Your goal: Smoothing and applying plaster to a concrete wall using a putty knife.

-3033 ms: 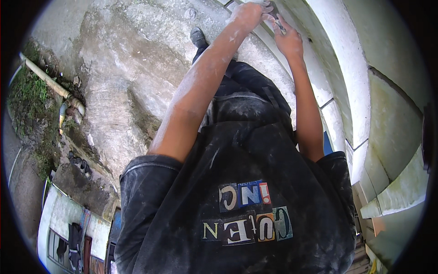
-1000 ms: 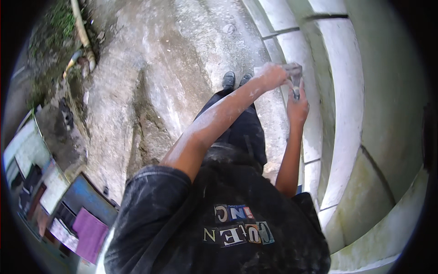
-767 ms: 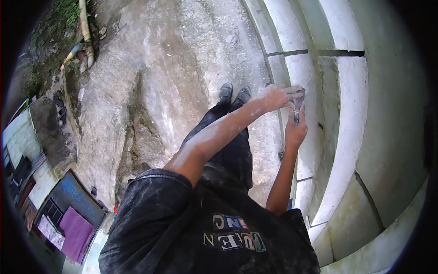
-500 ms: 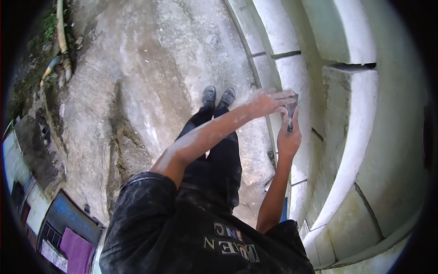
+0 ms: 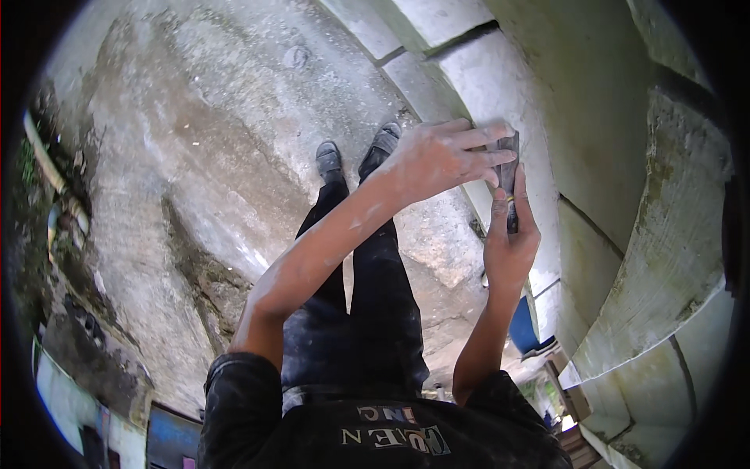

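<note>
- Holds a dark scraper (image 5: 508, 178) by the handle in the right hand (image 5: 509, 248), with thumb and fingers closed around it and the blade pointing away from the body.
- Lays the dusty, outstretched fingers of the left hand (image 5: 439, 160) across the blade; cannot tell whether pinching it or only touching it.
- Has the scraper in front of a whitish ledge (image 5: 500, 86); cannot tell whether resting on it.
- Beside the ledge, rises to the right into a greenish, stained wall (image 5: 594, 102), broken by dark joints.
- Stands in dark sandals (image 5: 329, 159) on rough concrete ground (image 5: 234, 102), mottled grey and brown, streaked with white.
- Slopes at far left toward a pale pipe (image 5: 45, 156) amid greenery (image 5: 28, 173).
- Shows blue at the lower left on a panel (image 5: 173, 434), and again on an object (image 5: 522, 327) near the right forearm.
</note>
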A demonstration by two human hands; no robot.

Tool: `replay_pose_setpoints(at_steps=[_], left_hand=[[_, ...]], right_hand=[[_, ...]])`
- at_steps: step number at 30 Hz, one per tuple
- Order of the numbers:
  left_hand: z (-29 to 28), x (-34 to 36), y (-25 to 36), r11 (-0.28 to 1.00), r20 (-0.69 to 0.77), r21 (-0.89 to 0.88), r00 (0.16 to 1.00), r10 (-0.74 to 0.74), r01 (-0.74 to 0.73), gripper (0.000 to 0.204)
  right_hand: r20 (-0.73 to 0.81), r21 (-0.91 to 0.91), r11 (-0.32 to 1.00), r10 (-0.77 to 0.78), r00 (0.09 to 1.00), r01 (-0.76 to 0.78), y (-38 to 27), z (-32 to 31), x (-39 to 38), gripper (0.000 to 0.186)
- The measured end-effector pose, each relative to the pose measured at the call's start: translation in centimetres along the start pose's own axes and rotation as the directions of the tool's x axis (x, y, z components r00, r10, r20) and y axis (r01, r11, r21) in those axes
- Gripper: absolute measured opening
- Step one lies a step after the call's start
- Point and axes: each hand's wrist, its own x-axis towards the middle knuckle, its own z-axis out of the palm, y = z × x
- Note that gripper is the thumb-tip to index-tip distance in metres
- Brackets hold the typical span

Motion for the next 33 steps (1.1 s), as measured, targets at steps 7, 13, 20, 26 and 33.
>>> replay_pose_setpoints(at_steps=[7, 13, 20, 26, 33], left_hand=[[-0.9, 1.8, 0.9, 0.988, 0.081, -0.097, 0.990, -0.111, 0.119, 0.037], [-2.1, 2.2, 2.2, 0.983, 0.154, -0.048, 0.973, -0.171, 0.180, 0.030], [-2.9, 3.1, 3.5, 0.960, 0.226, -0.031, 0.938, -0.264, 0.277, 0.025], [-3.1, 4.9, 3.3, 0.954, 0.269, 0.040, 0.916, -0.297, 0.298, 0.026], [-3.3, 3.6, 3.9, 0.929, 0.320, 0.013, 0.879, -0.354, 0.369, 0.027]], right_hand=[[0.031, 0.031, 0.995, 0.093, 0.995, -0.094, -1.2, -0.9, 2.1, 0.045], [0.058, -0.002, 1.000, 0.030, 0.998, -0.030, 0.1, -1.2, 1.4, 0.045], [0.076, -0.019, 1.000, 0.014, 0.997, -0.012, 0.4, -1.0, 1.2, 0.048], [0.024, 0.048, 0.984, -0.170, 0.985, 0.169, 1.9, -1.1, 2.9, 0.049], [0.001, -0.052, 0.973, -0.224, 0.974, 0.224, 2.7, -0.9, 2.3, 0.045]])
